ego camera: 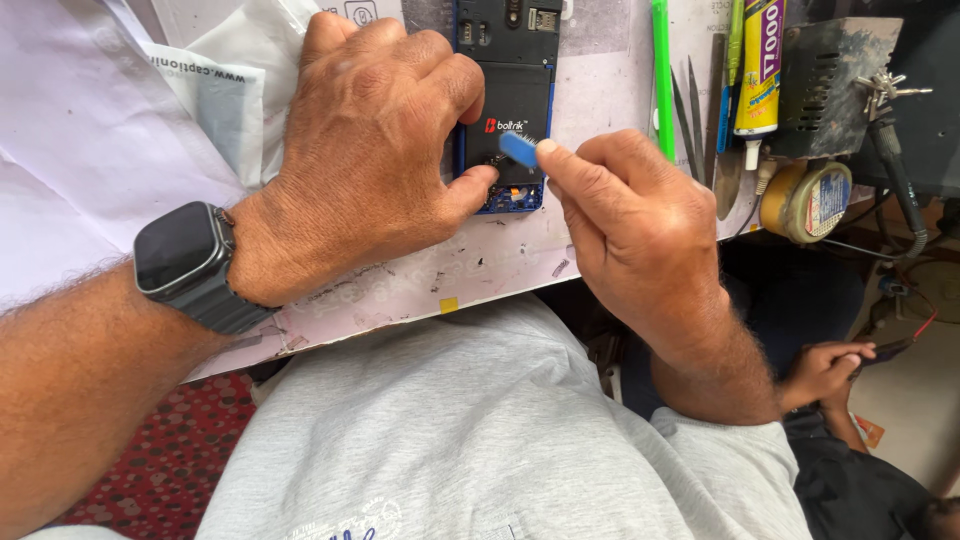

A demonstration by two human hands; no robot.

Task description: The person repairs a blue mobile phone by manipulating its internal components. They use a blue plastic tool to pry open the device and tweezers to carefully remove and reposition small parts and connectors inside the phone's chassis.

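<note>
An opened blue phone with its black battery showing lies on a worn white work board. My left hand, with a dark watch on the wrist, presses down on the phone's left side, thumb near its lower end. My right hand pinches a small blue brush between thumb and forefinger, its head over the phone's lower part.
Right of the phone lie a green stick, dark tweezers, a yellow glue tube and a round tin. White plastic bags cover the left. Another person's hand is low at the right, beside my grey shirt.
</note>
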